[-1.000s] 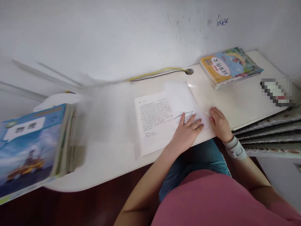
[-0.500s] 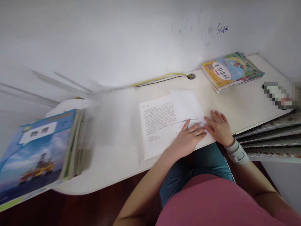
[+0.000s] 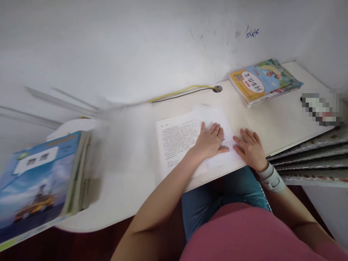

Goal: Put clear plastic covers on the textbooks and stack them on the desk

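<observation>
Printed sheets of text (image 3: 178,139) lie on the white desk, with a plainer folded-over sheet (image 3: 214,119) on top toward the far side. My left hand (image 3: 209,142) rests flat on the sheets, fingers spread, pressing on that folded part. My right hand (image 3: 251,149) lies flat just to its right, fingertips on the sheets' right side. A grey wrist brace (image 3: 272,180) wraps my right wrist. Neither hand grips anything.
A stack of picture-covered books (image 3: 262,81) sits at the desk's far right corner, and a thick blurred stack of blue-covered books (image 3: 40,179) at the near left. A yellow and black cable (image 3: 185,92) runs into a desk grommet (image 3: 217,88). A pixelated object (image 3: 320,108) stands at right.
My left hand has slid farther onto the sheets, up and to the left. My right hand has shifted slightly left, and the raised top sheet now lies flatter.
</observation>
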`<state>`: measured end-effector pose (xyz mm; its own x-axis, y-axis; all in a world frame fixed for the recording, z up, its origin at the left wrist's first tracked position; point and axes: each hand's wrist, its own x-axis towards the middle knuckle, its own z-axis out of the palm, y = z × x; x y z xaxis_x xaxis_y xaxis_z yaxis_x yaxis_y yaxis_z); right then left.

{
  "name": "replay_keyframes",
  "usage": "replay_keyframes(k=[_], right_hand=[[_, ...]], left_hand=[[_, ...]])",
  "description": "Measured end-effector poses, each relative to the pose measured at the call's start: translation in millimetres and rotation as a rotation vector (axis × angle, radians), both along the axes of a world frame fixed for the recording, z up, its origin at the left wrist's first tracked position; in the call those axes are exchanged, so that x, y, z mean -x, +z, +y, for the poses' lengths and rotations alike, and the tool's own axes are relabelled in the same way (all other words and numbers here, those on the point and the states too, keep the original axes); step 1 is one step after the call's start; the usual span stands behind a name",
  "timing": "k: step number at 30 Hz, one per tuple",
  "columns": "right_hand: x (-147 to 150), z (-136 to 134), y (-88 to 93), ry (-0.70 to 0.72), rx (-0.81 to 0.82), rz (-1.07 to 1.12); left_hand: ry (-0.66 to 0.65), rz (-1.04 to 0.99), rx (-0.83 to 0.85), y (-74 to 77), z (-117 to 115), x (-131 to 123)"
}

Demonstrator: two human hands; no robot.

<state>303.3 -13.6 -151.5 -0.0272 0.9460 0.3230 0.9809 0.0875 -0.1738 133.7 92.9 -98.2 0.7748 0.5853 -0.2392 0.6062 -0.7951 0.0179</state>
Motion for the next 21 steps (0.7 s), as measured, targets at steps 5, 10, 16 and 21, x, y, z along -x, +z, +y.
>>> replay_keyframes(k=[5, 10, 16, 21], right_hand=[[0, -1, 1.9, 0.001, 0.017, 0.017], [-1, -1, 2.0, 0.007, 0.021, 0.027], [-3, 0, 0.4, 0.015, 0.022, 0.003], [-1, -1, 3.3, 0.009, 0.022, 0.021]], left_hand=[[0.032, -0.021, 0.011, -6.1, -2, -1], [0.035, -0.048, 0.013, -7.5, -1, -5], [-0.015, -0.054, 0.032, -5.6, -4, -4], [0.01, -0.041, 0.038, -4.8, -3, -18]])
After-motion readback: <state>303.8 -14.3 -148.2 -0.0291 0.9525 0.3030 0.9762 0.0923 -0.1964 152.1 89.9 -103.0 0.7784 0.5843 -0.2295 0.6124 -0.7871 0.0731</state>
